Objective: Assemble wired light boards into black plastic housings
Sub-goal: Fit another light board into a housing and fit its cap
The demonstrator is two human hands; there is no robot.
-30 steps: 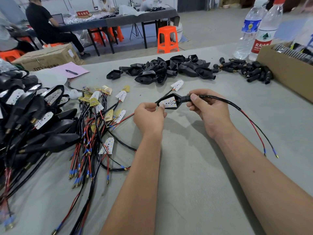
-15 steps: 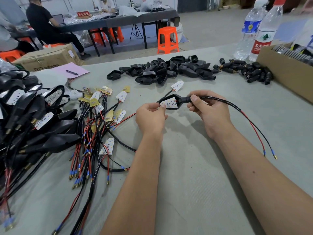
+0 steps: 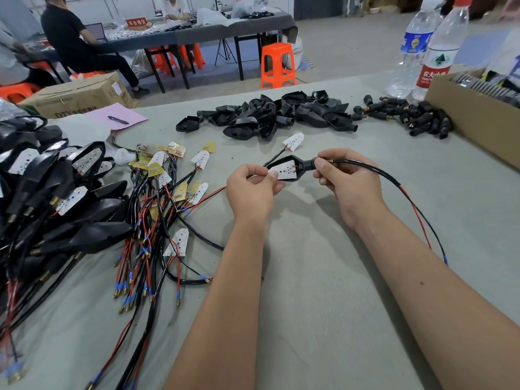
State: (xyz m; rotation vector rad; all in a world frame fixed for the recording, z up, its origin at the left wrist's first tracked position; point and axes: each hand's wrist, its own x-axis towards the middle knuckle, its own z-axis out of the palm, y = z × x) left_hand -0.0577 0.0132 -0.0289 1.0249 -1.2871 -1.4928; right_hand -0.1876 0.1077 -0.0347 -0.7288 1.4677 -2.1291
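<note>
Housing (image 3: 299,164) above table (image 3: 323,277) centre, light board (image 3: 284,172) seated inside | left hand (image 3: 251,190) pinches board tip | right hand (image 3: 349,184) grips stem, cable (image 3: 394,181) trailing toward right edge

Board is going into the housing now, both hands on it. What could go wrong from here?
1. The red wire sits at the wide end of the light board; pressing the board into the black housing with the left hand might pinch it.
2. The right hand grips the stem and cable; a hard pull could strain the solder joints.
</note>
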